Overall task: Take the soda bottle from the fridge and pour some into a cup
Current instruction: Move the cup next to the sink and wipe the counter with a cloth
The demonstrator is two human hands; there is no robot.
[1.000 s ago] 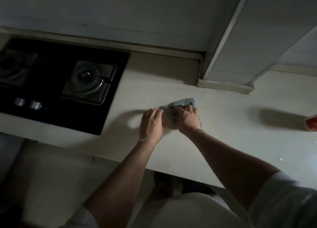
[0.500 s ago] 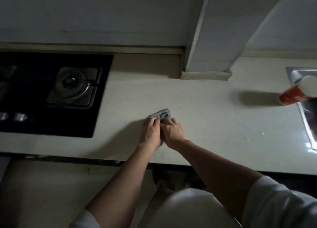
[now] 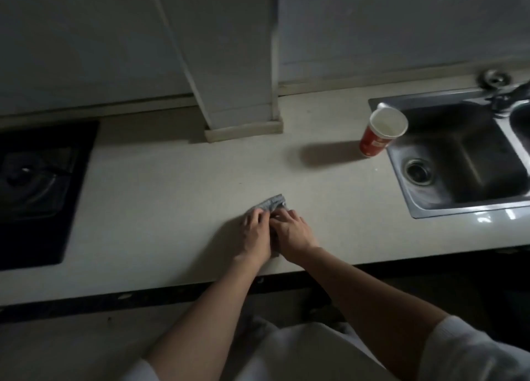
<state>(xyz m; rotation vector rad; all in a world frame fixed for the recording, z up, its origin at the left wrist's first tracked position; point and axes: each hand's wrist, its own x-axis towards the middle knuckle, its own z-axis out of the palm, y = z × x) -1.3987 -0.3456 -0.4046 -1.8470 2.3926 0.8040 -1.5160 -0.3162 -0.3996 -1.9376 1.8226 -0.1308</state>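
Counter (image 3: 172, 197) open stove (image 3: 43, 191) to sink (image 3: 473, 139); cup (image 3: 378, 136), perhaps touching sink, obstructs.

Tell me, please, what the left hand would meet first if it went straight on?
The cloth, which the left hand touches; beyond it the counter looks free up to the pillar base, though depth is unclear.

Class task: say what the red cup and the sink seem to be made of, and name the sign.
Red cup: probably paper, matte red printed wall, white inside. Sink: likely stainless steel, grey metallic basin, bright glints on its front rim.
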